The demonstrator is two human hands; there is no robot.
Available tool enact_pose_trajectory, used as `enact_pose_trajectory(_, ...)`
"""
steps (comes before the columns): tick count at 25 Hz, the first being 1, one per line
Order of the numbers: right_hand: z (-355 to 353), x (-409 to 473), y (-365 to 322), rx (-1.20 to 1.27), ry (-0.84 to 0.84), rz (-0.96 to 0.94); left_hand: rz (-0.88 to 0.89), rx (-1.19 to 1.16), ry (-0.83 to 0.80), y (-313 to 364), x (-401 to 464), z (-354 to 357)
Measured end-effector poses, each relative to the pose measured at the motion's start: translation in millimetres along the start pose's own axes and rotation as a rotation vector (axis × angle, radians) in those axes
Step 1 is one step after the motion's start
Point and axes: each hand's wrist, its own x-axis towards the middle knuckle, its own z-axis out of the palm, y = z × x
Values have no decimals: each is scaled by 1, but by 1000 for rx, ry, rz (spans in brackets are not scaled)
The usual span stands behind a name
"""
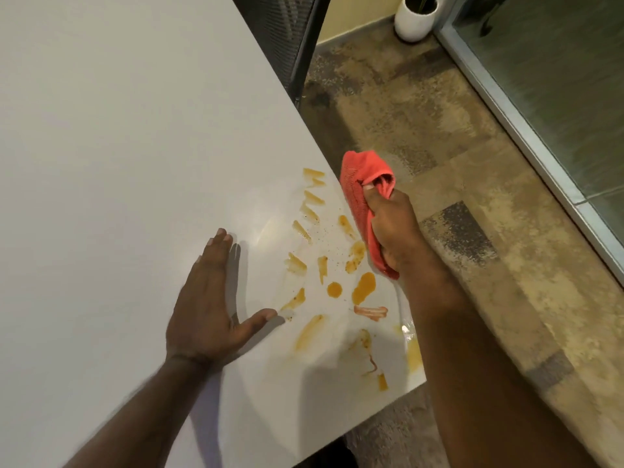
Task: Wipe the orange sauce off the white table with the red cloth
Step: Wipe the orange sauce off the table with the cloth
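Streaks and blobs of orange sauce (364,287) cover the near right corner of the white table (118,146), from the right edge inward. My right hand (396,231) grips the bunched red cloth (359,194) at the table's right edge, beside the upper streaks; whether the cloth touches the surface I cannot tell. My left hand (209,298) lies flat on the table with fingers spread, just left of the sauce, the thumb tip almost at one streak.
A dark mesh chair (287,38) stands at the table's far right side. A white plant pot (417,16) sits on the mottled stone floor (456,163). A glass door with a metal frame (526,130) runs along the right.
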Motion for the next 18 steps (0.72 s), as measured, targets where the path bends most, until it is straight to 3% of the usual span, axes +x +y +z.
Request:
enact_pose_trajectory(3, -12, -24, 15, -135, -32, -110, 2, 3, 14, -4, -2, 2)
enact_pose_trajectory(12, -90, -92, 74, -166, -119, 17, 44, 21, 62, -5, -5, 5)
enact_pose_trajectory(18, -106, -131, 90, -143, 42, -57, 90, -100, 112, 2, -23, -6)
